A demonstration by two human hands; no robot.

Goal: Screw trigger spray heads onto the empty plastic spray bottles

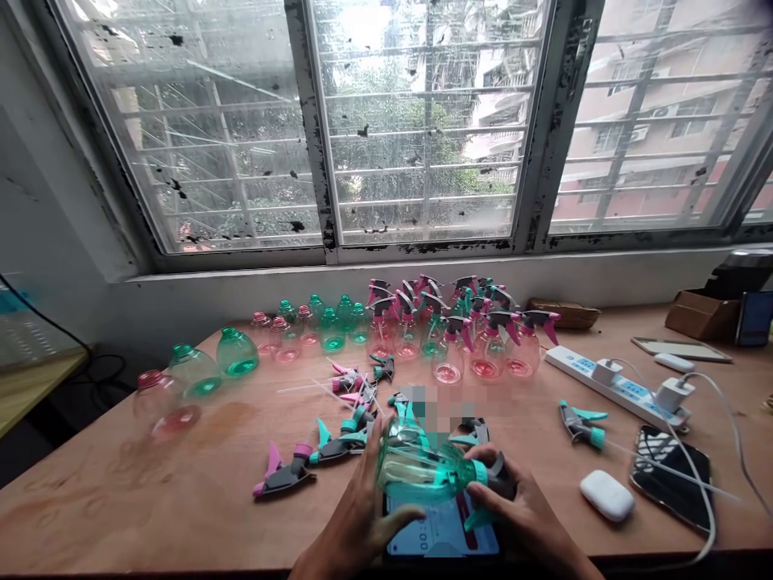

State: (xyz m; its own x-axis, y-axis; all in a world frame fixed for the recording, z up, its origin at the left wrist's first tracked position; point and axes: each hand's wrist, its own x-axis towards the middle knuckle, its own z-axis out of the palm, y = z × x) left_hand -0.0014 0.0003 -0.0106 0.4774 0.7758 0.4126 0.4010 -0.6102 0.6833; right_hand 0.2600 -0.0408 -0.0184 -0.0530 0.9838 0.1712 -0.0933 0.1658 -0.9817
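Observation:
A clear green spray bottle [416, 469] lies sideways between my two hands, above a lit phone [431, 528] on the table. Its rounded base is gripped by my left hand [368, 503], thumb below and fingers behind. At the neck, my right hand [513, 499] is closed around the grey and teal spray head [496, 477]. Loose trigger heads in pink, teal and grey lie just beyond and to the left, among them a pink and grey trigger head [283, 474]. Part of the phone is hidden under the bottle and hands.
Open pink and green bottles [237, 354] stand at left and back. Several bottles with spray heads [486, 354] stand at the back middle. On the right are a power strip [609, 385] with cables, a teal trigger head [580, 424], a white case [607, 495] and a dark phone [673, 475].

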